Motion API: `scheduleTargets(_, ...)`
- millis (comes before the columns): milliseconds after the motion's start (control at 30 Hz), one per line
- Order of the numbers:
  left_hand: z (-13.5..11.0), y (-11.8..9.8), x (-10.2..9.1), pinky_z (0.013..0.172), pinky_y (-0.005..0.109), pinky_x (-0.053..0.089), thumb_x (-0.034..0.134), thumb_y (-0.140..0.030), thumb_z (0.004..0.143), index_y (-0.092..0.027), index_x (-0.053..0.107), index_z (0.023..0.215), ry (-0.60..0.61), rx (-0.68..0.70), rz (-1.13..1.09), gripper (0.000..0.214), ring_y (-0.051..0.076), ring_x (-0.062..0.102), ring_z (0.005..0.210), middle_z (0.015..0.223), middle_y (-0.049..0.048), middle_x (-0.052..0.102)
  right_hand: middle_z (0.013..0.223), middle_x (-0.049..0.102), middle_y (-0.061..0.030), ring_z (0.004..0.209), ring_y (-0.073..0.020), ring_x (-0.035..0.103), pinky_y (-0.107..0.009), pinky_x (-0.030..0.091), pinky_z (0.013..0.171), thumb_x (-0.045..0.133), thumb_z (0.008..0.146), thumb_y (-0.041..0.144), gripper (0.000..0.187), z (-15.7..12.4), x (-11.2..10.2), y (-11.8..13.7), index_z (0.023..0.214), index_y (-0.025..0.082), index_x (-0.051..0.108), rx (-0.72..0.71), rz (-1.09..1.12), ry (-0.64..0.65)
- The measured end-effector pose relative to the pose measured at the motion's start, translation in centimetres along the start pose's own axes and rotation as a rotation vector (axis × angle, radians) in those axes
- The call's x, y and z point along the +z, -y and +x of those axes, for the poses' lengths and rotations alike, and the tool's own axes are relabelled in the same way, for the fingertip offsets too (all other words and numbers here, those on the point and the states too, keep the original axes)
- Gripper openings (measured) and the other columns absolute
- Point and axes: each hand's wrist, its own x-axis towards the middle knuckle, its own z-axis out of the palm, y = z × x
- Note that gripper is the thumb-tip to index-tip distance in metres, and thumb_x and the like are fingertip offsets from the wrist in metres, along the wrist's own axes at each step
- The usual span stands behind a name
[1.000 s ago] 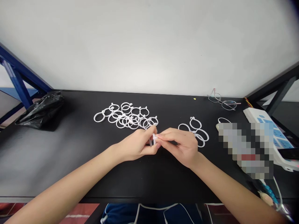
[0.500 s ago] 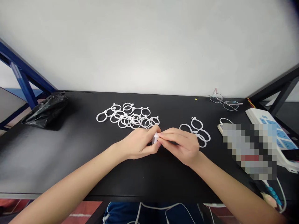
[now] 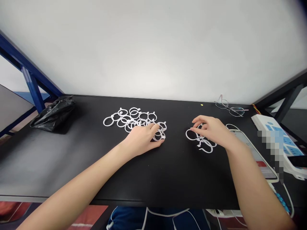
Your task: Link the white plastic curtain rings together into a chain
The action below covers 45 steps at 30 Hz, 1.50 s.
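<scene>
My left hand [image 3: 142, 137] is at the right edge of a pile of white plastic rings [image 3: 108, 121], each with a small knob-like fastener. Its thumb and fingers curl around one white ring [image 3: 157, 138], whose fastener lies close to the thumb tip. Part of the pile is hidden under the fingers. Over a smaller group of white rings [image 3: 191, 135] on the right hovers my right hand [image 3: 211, 129], with thumb and forefinger apart and nothing seen between them. One ring [image 3: 208, 151] in that group has a gap in its loop.
A black plastic bag [image 3: 54, 113] sits at the far left. Eyeglasses [image 3: 236, 111] rest by the wall. To the right are a phone [image 3: 262, 156] with a cable and a white power strip [image 3: 275, 131]. The black table [image 3: 148, 179] ends in front of my lap.
My hands have parted from the small white piece they pinched together. The left moved to the pile's right edge; the right moved over the smaller group of rings, its fingers opening.
</scene>
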Motion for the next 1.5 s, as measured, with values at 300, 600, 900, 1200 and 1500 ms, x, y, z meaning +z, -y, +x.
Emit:
scheduleTargets(300, 0.0, 0.0, 0.0, 0.044, 0.026, 0.022, 0.048, -0.053, 0.092, -0.016, 0.049, 0.103, -0.007, -0.055, 0.043, 0.038, 0.017, 0.062, 0.059, 0.087, 0.0037, 0.066, 0.068, 0.066, -0.0006, 0.048, -0.0119, 0.059, -0.024, 0.046, 0.047, 0.062, 0.072, 0.019, 0.007, 0.0, 1.2, 0.3, 0.079, 0.018, 0.06, 0.096, 0.054, 0.173)
scheduleTargets(600, -0.1, -0.1, -0.1, 0.045, 0.027, 0.022, 0.047, -0.059, 0.09, -0.015, 0.05, 0.102, 0.002, -0.099, 0.056, 0.046, 0.02, 0.065, 0.061, 0.085, 0.0052, 0.069, 0.061, 0.06, 0.0017, 0.045, -0.01, 0.054, -0.022, 0.042, 0.045, 0.057, 0.082, 0.031, 0.012, 0.2, 2.0, 1.0, 0.077, 0.019, 0.058, -0.068, 0.151, 0.01)
scheduleTargets(900, 0.1, 0.1, 0.1, 0.046, 0.026, 0.024, 0.047, -0.054, 0.093, -0.016, 0.047, 0.108, 0.014, -0.12, 0.064, 0.04, 0.02, 0.066, 0.062, 0.087, 0.0048, 0.07, 0.062, 0.058, 0.002, 0.045, -0.0094, 0.048, -0.024, 0.041, 0.049, 0.058, 0.085, 0.036, 0.017, -0.1, 2.8, 2.0, 0.079, 0.02, 0.059, -0.142, 0.173, -0.083)
scheduleTargets(1200, -0.1, -0.3, 0.0, 0.044, 0.024, 0.023, 0.044, -0.053, 0.095, -0.016, 0.046, 0.107, 0.007, -0.104, 0.042, 0.039, 0.019, 0.066, 0.061, 0.086, 0.0061, 0.069, 0.069, 0.063, -0.0012, 0.051, -0.0108, 0.048, -0.026, 0.041, 0.053, 0.056, 0.089, 0.039, 0.021, -0.8, 5.0, 3.6, 0.083, 0.02, 0.063, -0.265, 0.219, -0.13)
scheduleTargets(1500, -0.4, -0.5, 0.5, 0.047, 0.019, 0.032, 0.047, -0.047, 0.095, -0.017, 0.05, 0.12, -0.3, 0.042, -0.18, 0.039, 0.01, 0.059, 0.055, 0.085, 0.0027, 0.066, 0.069, 0.065, -0.0008, 0.055, -0.0133, 0.056, -0.027, 0.047, 0.058, 0.053, 0.094, 0.038, 0.021, -1.6, 6.4, 4.8, 0.088, 0.021, 0.063, -0.396, 0.325, -0.106)
